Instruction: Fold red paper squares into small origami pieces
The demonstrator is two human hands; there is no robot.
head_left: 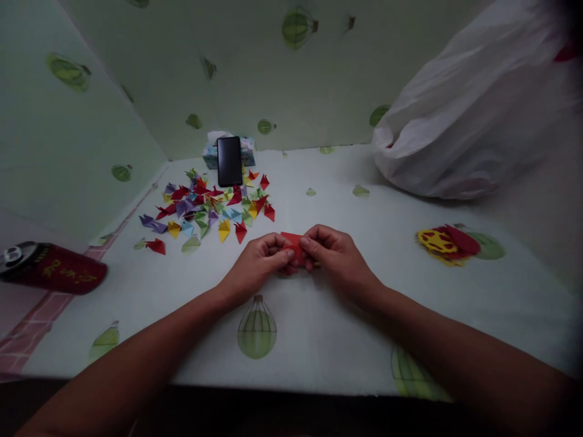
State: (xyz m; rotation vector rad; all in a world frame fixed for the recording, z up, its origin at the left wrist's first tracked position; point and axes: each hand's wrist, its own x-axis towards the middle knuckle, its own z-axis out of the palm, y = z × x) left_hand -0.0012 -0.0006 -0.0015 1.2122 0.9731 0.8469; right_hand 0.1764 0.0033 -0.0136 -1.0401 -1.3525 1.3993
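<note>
A small piece of red paper [291, 239] is held between my two hands over the middle of the table. My left hand [263, 255] pinches its left side between thumb and fingers. On the other side, my right hand [331, 250] grips the paper with thumb and curled fingers. Most of the paper is covered by fingers, so its folds cannot be made out. Beyond my left hand lies a spread of folded paper cranes [200, 206] in red, yellow, green, purple and blue.
A phone [229, 161] leans on a tissue box [248, 152] at the back. A red can [54, 267] stands at the left edge. To the right are yellow and red paper cut-outs [441, 243] and a large white plastic bag [455, 121]. Balloon-printed covering lines the table [291, 358].
</note>
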